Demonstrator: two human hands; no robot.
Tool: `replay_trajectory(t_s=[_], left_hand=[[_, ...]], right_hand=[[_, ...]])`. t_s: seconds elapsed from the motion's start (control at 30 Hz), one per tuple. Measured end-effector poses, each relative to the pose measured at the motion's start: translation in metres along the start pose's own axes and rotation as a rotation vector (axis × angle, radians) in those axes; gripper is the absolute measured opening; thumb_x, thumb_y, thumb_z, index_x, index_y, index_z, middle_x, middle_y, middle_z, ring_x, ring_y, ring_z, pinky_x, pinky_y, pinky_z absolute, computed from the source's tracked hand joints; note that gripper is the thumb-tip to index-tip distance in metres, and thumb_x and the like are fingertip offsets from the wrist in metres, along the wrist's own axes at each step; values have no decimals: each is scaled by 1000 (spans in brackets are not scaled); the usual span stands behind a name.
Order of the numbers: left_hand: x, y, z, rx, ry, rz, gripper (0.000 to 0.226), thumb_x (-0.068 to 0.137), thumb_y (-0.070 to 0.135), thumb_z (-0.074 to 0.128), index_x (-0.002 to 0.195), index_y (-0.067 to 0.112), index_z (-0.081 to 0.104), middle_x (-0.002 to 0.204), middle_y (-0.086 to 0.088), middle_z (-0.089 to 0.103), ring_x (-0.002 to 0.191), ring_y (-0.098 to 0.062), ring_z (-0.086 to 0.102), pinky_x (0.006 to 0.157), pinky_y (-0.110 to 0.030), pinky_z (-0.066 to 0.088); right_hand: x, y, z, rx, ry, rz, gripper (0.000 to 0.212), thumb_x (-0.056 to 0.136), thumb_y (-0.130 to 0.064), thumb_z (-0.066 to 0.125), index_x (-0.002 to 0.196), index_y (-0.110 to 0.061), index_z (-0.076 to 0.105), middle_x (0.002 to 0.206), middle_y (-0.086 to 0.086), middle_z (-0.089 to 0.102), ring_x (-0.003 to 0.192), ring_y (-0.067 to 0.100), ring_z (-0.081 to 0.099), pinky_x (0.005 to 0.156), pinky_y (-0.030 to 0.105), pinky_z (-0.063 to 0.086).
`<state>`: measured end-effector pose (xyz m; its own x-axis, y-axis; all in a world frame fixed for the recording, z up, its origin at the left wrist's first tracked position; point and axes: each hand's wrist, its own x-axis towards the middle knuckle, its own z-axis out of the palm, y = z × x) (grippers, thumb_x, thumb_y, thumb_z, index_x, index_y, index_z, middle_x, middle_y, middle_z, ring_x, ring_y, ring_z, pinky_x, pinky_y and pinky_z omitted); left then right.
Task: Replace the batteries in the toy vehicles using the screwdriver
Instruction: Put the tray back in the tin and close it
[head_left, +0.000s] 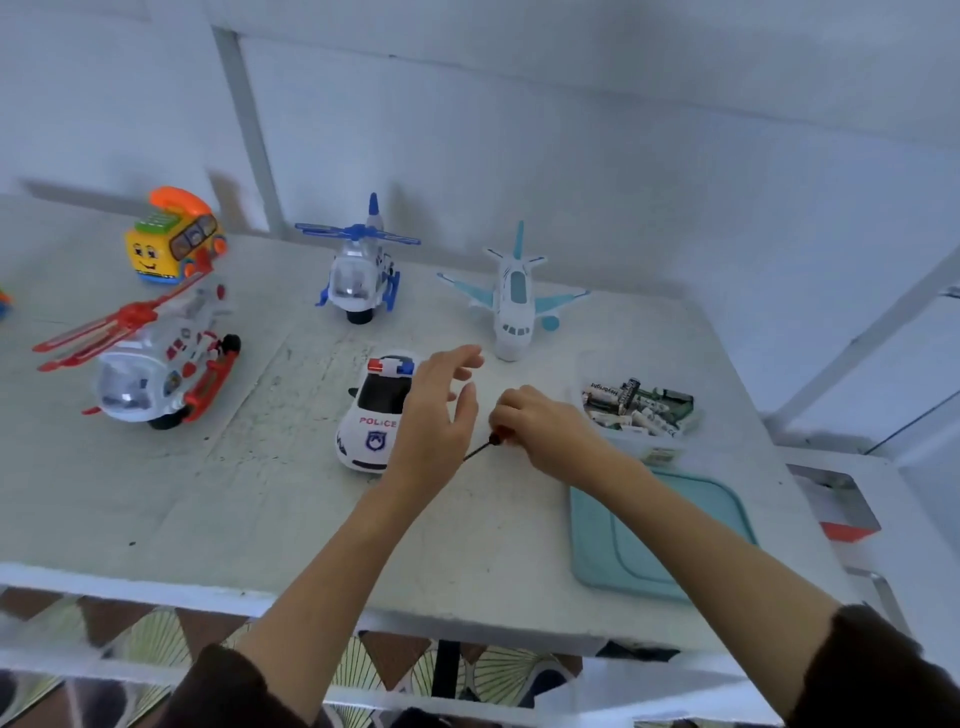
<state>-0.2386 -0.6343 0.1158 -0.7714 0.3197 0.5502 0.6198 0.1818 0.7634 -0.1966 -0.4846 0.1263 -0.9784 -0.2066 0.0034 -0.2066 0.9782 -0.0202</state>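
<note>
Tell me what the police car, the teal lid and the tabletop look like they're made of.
Police car: glossy moulded plastic, judging by its shine and printed lettering. Teal lid: probably matte plastic, with rounded corners and a moulded inner ridge. Tabletop: a white painted surface, scuffed and speckled dark; what lies beneath is unclear.

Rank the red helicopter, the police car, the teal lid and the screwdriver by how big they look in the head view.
1. teal lid, nearest the camera, so partly flattered
2. red helicopter
3. police car, partly hidden by the left hand
4. screwdriver, mostly hidden by the right hand
</note>
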Motion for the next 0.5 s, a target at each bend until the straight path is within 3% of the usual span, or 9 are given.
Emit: replay_trajectory(t_s=[0.1,0.17,0.27,0.37,0.5], left_hand=[[3,8,-2,-25,123,-6,30,92,18,44,117,10,57,108,6,60,96,-5,56,77,-11,44],[4,20,4,-40,179,13,27,92,17,44,114,8,58,107,4,60,95,-5,56,76,-10,43],[5,37,21,-23,198,57,28,90,15,44,112,6,59,106,-1,59,96,-11,55,77,-11,43],[1,45,41,-14,179,68,30,89,14,42,110,4,60,106,-3,57,98,-15,52,78,-10,42],[-12,52,69,-18,124,62,32,88,17,41,110,5,61,106,0,54,100,-15,50,78,-16,45]], right_hand=[[-3,6,-10,27,175,-36,19,83,4,58,97,-9,59,96,5,60,89,25,52,47,27,31],[-13,16,-21,27,255,8,20,77,6,65,91,-8,62,88,7,63,81,27,55,45,21,25],[-34,42,-38,32,294,210,19,90,-5,52,107,-11,59,104,4,59,99,24,49,57,28,32],[-62,73,-42,17,255,444,26,90,-8,49,114,-15,56,110,2,57,107,21,44,65,30,37],[-86,97,-34,20,181,547,27,91,-10,48,115,-16,59,109,4,59,107,21,45,73,34,43]])
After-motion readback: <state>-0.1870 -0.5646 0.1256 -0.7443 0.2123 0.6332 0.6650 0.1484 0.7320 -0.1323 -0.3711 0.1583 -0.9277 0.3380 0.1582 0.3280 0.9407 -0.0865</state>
